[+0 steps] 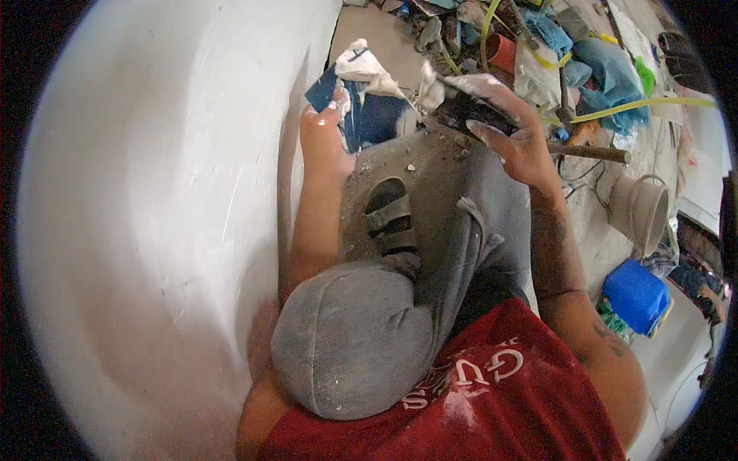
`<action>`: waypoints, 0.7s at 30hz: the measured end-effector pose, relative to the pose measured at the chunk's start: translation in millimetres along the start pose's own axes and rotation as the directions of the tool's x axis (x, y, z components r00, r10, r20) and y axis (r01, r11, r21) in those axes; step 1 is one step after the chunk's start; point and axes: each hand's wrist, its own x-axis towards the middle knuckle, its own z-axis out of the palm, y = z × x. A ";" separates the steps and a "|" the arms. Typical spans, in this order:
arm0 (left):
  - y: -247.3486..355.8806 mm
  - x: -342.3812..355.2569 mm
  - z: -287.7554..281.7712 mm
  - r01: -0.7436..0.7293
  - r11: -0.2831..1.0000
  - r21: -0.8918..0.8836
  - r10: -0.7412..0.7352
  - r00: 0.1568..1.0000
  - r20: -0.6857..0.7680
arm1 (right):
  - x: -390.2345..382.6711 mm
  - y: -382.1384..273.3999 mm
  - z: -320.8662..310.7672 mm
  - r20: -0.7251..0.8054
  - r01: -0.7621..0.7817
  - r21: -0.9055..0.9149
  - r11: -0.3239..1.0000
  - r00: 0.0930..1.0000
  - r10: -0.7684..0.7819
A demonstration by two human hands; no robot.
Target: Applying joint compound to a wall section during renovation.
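Observation:
My left hand (pixel 329 132) is closed on the edge of a dark blue flat piece (pixel 323 90), with white smears on the fingers. A lump of white paste (pixel 365 69) sits on top of the blue piece. Across from it, my right hand (pixel 516 127) grips a blackish tool (pixel 470 114), its exact kind unclear, with the thumb below and fingers over it. White paste (pixel 430 88) coats the tool's near tip, close to the blue piece. White residue also marks the right hand.
A white wall (pixel 154 215) rises along my left side. My sandalled foot (pixel 390 215) rests on the dusty floor below the hands. Debris, blue plastic bags (pixel 607 69) and a yellow hose (pixel 653 102) lie at upper right. A whitish bucket (pixel 639 207) and a blue container (pixel 636 296) stand right.

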 end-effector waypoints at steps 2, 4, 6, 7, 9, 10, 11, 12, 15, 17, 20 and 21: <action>-6.8 -0.2 1.0 0.232 0.932 -0.280 -0.202 0.971 0.129 | 3.9 -12.7 3.0 -0.001 -0.059 0.270 0.961 0.998 0.062; -10.7 0.2 4.1 0.267 0.906 -0.329 -0.218 0.959 0.181 | 1.7 -11.5 17.6 -0.009 0.009 0.193 0.981 1.000 -0.008; -12.4 1.4 7.2 0.329 0.869 -0.369 -0.252 0.937 0.241 | -10.9 0.4 37.4 -0.029 0.013 0.108 0.994 1.000 -0.010; -12.8 0.6 5.6 0.327 0.869 -0.372 -0.251 0.938 0.238 | -14.5 6.9 43.0 -0.025 0.015 0.109 0.994 1.000 -0.012; -10.5 1.5 4.2 0.357 0.847 -0.392 -0.309 0.933 0.182 | -12.3 23.6 50.5 -0.019 0.034 -0.019 0.999 0.999 -0.035; -5.7 -1.2 5.9 0.353 0.849 -0.394 -0.304 0.935 0.183 | -16.2 37.7 49.1 0.054 0.038 -0.092 0.995 0.998 -0.033; 4.9 -8.4 9.4 0.300 0.860 -0.414 -0.258 0.954 0.156 | -19.7 49.3 48.3 0.053 0.042 -0.089 0.995 0.998 -0.038; 10.6 -11.9 14.6 0.254 0.864 -0.434 -0.217 0.967 0.134 | -25.5 60.8 44.4 0.136 0.026 -0.108 0.994 0.991 -0.011; 16.0 -13.0 22.2 -0.073 0.988 -0.139 0.087 0.991 0.105 | -23.7 66.1 12.5 0.108 0.025 -0.062 0.998 0.994 -0.018; -4.8 0.8 8.8 -0.149 0.988 0.050 0.142 0.982 0.121 | -8.7 40.2 -12.8 -0.050 -0.106 -0.137 0.985 0.994 0.100; -2.2 -4.1 17.7 -0.155 0.986 -0.055 0.149 0.985 -0.089 | 8.4 -3.9 -4.5 0.089 -0.034 -0.175 0.984 0.995 0.050; -3.4 -3.0 17.1 -0.154 0.986 -0.055 0.149 0.985 -0.087 | 9.2 -15.0 1.4 0.088 -0.035 -0.176 0.984 0.995 0.051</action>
